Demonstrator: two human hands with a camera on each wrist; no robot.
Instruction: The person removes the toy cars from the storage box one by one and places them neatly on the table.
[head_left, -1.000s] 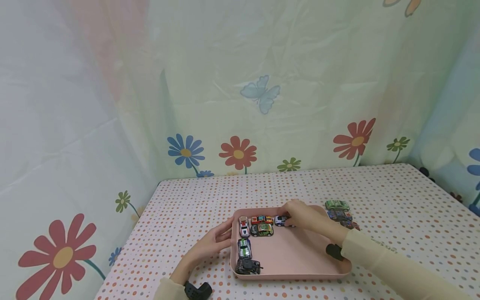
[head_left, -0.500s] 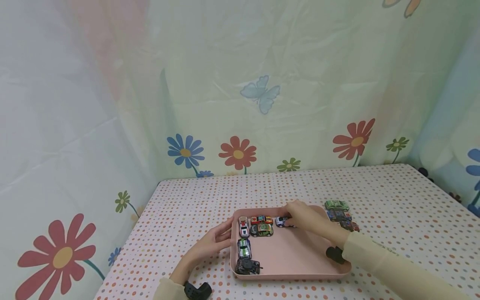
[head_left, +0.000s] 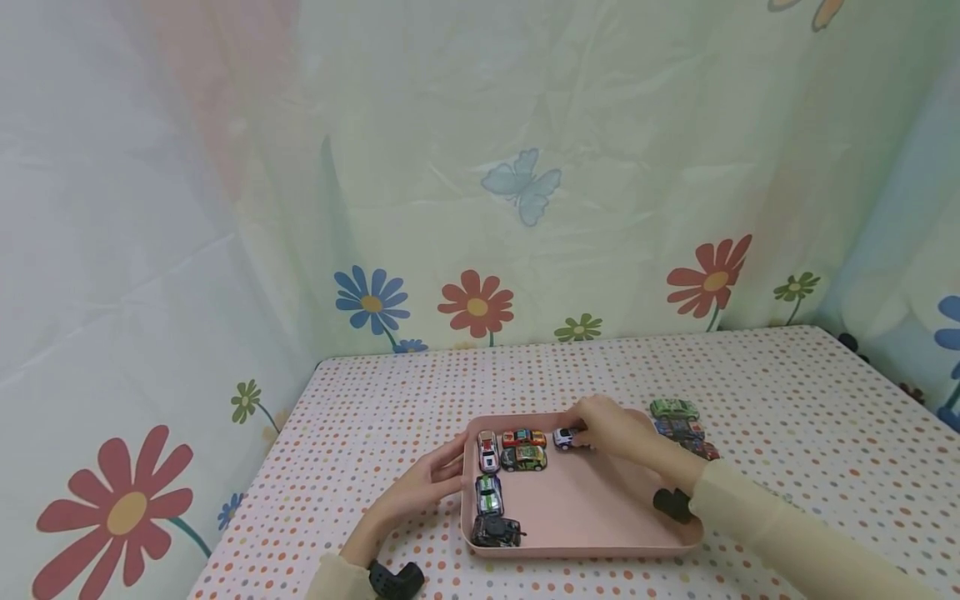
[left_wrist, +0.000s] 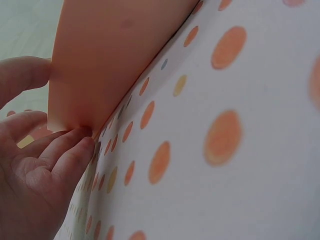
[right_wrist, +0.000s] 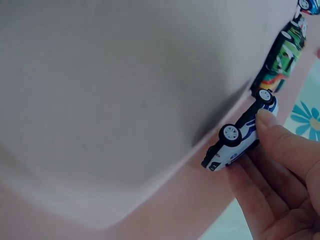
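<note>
White-and-blue small toy car (head_left: 564, 438) is inside pink rectangular tray (head_left: 585, 508), near far wall — right hand (head_left: 600, 423) pinches it between thumb and fingers. Car should be light, stiff, maybe slippery; best hold is at body sides. Left hand (head_left: 422, 483), fingers loosely extended, touches tray's outer wall. Right wrist view shows car's wheels (right_wrist: 230, 133) clearly — in head view, hand covers one end.

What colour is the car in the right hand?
White with blue markings; the car shows best in the right wrist view.
</note>
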